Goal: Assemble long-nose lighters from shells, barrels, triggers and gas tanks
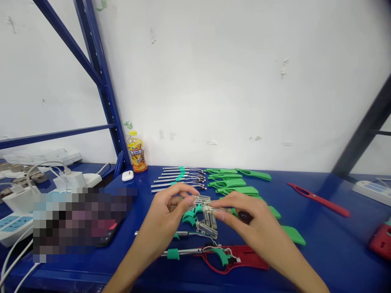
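Note:
Above the middle of the table, my left hand [172,207] pinches a small transparent lighter fuel tank [202,198] between thumb and fingertips. My right hand [244,211] grips another transparent fuel tank [224,209], its end close to the first; whether they touch I cannot tell. A dark rounded thing [245,217] shows by my right palm, partly hidden. More transparent tanks [207,230] lie below, beside teal triggers [190,217]. Nearest me, a red lighter shell [250,254] holds a metal tube [186,252], wires and a teal trigger [221,256].
Metal tubes with wires [174,179] and green lighter shells [236,190] lie in rows at the back. A red shell [320,200] lies to the right. At left stand a drink bottle [137,152], a white earphone case [127,176], and power strips with cables [15,224].

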`<state>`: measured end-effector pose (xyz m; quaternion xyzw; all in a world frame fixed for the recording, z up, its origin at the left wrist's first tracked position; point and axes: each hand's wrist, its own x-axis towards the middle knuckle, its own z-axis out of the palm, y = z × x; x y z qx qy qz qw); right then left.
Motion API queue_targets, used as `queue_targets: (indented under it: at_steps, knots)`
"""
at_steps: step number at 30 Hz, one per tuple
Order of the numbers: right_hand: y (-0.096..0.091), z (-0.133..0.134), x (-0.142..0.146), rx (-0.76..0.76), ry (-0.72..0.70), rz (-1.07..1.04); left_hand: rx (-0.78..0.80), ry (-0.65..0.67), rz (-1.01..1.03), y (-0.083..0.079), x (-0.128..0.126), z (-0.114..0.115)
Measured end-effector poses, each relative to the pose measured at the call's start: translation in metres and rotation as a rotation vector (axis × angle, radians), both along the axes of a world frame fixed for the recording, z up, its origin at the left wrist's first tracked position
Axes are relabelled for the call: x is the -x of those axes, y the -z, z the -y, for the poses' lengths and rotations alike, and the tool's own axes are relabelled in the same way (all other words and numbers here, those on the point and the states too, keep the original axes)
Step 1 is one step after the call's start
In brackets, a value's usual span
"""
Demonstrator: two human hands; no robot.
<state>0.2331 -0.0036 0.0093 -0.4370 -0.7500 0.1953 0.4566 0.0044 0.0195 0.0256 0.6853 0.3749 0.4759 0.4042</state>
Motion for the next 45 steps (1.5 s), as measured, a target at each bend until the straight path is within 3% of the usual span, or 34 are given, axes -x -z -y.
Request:
queue_targets:
  at_steps: [16,22,28,35,45]
  knots:
    - [0.003,-0.001,0.003,-0.072,-0.007,0.011,0.039,0.070,0.010,0.006,-0.004,0.008]
    - [0.013,-0.003,0.001,-0.213,-0.014,0.242,-0.008,0.002,-0.003,0.008,-0.011,0.011]
    - [0.017,-0.004,0.001,-0.444,0.096,0.504,-0.006,0.006,0.034,0.010,-0.015,0.010]
    - [0.013,-0.001,-0.004,-0.623,0.104,0.535,0.125,0.068,0.162,0.010,-0.014,0.007]
    - [0.011,0.003,-0.007,-0.494,0.057,0.563,0.153,0.205,0.145,0.014,-0.014,0.009]
